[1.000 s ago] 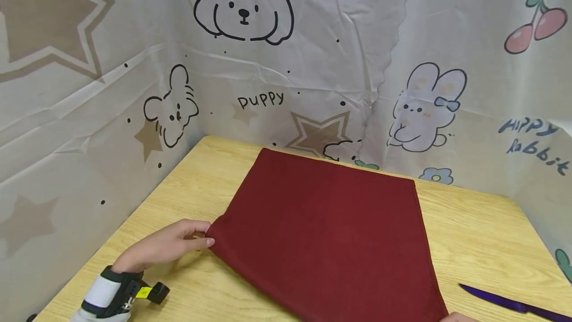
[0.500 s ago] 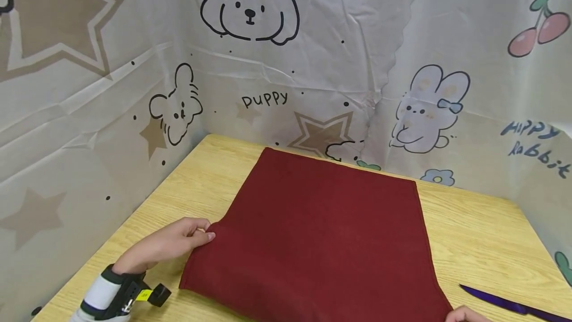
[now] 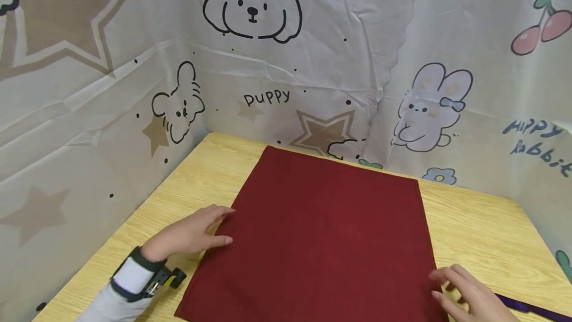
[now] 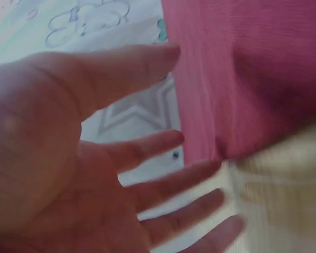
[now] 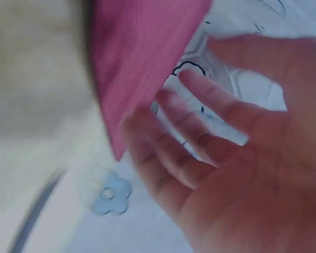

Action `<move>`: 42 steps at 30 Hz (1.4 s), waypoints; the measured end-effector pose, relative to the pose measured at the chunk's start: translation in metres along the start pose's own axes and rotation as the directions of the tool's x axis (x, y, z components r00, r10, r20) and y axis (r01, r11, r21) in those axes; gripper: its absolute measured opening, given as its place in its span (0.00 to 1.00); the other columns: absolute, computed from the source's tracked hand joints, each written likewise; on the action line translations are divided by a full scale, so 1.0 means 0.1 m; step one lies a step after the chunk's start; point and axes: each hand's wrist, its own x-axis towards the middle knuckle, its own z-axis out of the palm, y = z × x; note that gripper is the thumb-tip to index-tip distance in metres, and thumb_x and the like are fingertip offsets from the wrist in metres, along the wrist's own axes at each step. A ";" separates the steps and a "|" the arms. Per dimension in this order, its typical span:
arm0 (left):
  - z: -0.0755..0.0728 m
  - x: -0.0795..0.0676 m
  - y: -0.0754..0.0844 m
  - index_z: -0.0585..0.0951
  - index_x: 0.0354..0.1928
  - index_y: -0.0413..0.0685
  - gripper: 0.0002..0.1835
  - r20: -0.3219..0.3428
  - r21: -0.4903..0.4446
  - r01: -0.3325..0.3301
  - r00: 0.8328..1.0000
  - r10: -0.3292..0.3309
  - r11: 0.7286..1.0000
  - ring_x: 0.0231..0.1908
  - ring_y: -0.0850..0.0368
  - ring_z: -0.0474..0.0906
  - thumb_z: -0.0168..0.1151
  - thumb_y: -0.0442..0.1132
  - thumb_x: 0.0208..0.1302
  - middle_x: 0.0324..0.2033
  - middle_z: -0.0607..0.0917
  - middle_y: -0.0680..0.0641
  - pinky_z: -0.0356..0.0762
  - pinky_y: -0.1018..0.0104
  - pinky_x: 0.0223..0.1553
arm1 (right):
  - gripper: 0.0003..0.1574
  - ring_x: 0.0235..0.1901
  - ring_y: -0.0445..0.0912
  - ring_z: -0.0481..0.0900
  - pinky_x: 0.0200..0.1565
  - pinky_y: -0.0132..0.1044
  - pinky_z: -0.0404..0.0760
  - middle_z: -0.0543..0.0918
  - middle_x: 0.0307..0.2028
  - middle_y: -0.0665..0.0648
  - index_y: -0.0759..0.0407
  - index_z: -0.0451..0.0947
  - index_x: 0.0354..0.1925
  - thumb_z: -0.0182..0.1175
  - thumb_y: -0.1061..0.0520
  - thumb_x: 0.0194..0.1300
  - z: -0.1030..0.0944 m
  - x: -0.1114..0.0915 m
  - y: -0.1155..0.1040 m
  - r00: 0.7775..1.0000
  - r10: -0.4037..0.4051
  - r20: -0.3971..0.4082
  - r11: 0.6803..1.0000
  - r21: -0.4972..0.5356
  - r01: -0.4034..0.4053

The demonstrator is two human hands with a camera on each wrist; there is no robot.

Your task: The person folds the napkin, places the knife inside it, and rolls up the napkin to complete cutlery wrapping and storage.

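Note:
A dark red cloth (image 3: 330,227) lies spread nearly flat on the table, its near edge running out of the head view. At the cloth's left edge is my left hand (image 3: 192,232), fingers and thumb apart and gripping nothing. My right hand (image 3: 469,294) hovers by the right edge, its fingers loosely bent with nothing between them. In the left wrist view the fingers of the left hand (image 4: 105,158) stretch towards the cloth (image 4: 263,63). The right wrist view shows the right hand (image 5: 242,158) spread beside the cloth (image 5: 142,47); whether fingertips touch it I cannot tell.
A purple knife (image 3: 514,303) lies on the wood-grain table (image 3: 482,232) at the right, its tip hidden behind the right hand. Printed fabric walls (image 3: 277,63) with cartoon animals and stars enclose the table at the back and sides.
Both hands have let go of the cloth's edges, and its near part has settled down onto the table. The left hand moved slightly right and up; the right hand came further into view.

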 end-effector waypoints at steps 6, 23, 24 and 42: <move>0.07 0.72 0.01 0.64 0.76 0.43 0.47 0.072 0.060 -0.037 0.997 0.033 0.997 0.76 0.35 0.53 0.73 0.53 0.60 0.76 0.59 0.34 0.58 0.38 0.71 | 0.47 0.63 0.65 0.70 0.56 0.62 0.77 0.69 0.67 0.66 0.57 0.69 0.71 0.71 0.39 0.62 0.05 0.54 -0.29 0.995 0.056 -0.078 0.971 -0.227 -0.072; 0.27 1.22 0.04 0.65 0.76 0.46 0.49 0.153 0.051 -0.020 0.988 0.012 0.999 0.79 0.37 0.42 0.77 0.52 0.55 0.79 0.56 0.39 0.41 0.30 0.73 | 0.53 0.61 0.76 0.68 0.57 0.75 0.65 0.65 0.64 0.76 0.67 0.70 0.68 0.74 0.39 0.55 -0.07 0.76 0.01 0.961 0.243 0.130 0.959 -0.182 -0.218; 0.27 1.23 0.04 0.65 0.76 0.46 0.49 0.155 0.051 -0.024 0.988 0.016 0.998 0.79 0.37 0.43 0.77 0.52 0.55 0.79 0.56 0.40 0.41 0.30 0.72 | 0.53 0.61 0.77 0.68 0.55 0.73 0.68 0.65 0.65 0.76 0.68 0.69 0.68 0.74 0.39 0.55 -0.09 0.76 0.03 0.960 0.244 0.137 0.960 -0.177 -0.218; 0.03 1.55 -0.78 0.70 0.65 0.28 0.24 -0.166 -0.835 -0.111 0.985 -0.054 0.539 0.46 0.54 0.81 0.50 0.43 0.80 0.53 0.81 0.41 0.76 0.69 0.38 | 0.19 0.37 0.40 0.76 0.36 0.37 0.77 0.76 0.40 0.43 0.45 0.81 0.47 0.68 0.39 0.63 0.76 1.22 -2.09 0.920 -0.361 0.153 0.846 -0.361 0.392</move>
